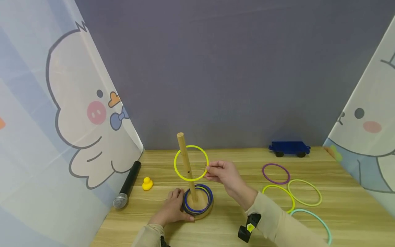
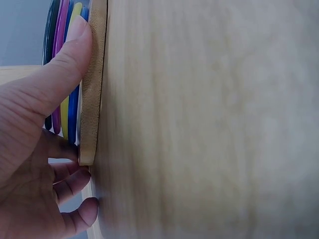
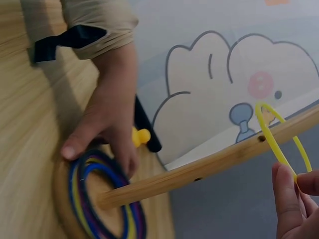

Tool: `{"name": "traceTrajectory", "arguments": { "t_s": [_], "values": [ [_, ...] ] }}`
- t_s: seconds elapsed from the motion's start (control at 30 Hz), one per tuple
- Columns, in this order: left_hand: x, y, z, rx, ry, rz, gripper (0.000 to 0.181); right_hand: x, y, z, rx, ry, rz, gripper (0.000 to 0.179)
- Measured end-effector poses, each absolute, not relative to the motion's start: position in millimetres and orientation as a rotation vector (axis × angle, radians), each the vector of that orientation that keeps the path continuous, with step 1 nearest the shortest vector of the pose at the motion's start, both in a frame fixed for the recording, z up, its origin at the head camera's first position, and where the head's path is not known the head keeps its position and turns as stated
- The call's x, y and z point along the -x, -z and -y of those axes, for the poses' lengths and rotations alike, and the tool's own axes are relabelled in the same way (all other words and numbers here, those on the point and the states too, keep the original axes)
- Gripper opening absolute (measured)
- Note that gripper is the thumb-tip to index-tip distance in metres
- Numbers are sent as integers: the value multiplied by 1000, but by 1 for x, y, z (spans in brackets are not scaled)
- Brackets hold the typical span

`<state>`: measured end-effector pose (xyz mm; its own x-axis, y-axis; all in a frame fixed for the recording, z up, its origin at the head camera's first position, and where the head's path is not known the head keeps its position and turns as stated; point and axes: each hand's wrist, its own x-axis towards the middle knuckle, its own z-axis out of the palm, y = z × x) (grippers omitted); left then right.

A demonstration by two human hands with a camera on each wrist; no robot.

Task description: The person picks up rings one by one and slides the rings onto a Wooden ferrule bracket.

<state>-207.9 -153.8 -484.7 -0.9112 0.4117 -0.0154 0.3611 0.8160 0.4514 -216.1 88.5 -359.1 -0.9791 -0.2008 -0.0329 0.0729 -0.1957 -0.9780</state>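
In the head view, we had the yellow ring [image 1: 192,180] around the wooden post [image 1: 186,161], well above the stacked rings [image 1: 211,197] at its foot. From that foot, the post's long axis ran up toward a point between 11 and 12 o'clock, passing through the ring off-centre, on its 9 o'clock side. Our right hand [image 1: 224,175], the nearer to this ring, had its grip pinched on the edge between 3 and 4 o'clock; from there the post lay at 9. Our left hand [image 1: 173,207] was clamped on the wooden base [image 1: 202,215] from 9 o'clock.
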Motion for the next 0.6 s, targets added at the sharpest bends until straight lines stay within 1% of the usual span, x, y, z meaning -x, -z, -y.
{"name": "traceTrajectory", "arguments": {
  "t_s": [0.3,0.5,0.6],
  "values": [
    [210,483,154,-609,-707,-2878,121,216,415,-98,59,2190,-1908,19],
    [210,484,154,-624,-718,-2885,119,215,451,-99,37,2142,-1914,26],
    [209,484,154,-628,-715,-2893,118,214,463,-96,26,2126,-1899,25]
  ]
}}
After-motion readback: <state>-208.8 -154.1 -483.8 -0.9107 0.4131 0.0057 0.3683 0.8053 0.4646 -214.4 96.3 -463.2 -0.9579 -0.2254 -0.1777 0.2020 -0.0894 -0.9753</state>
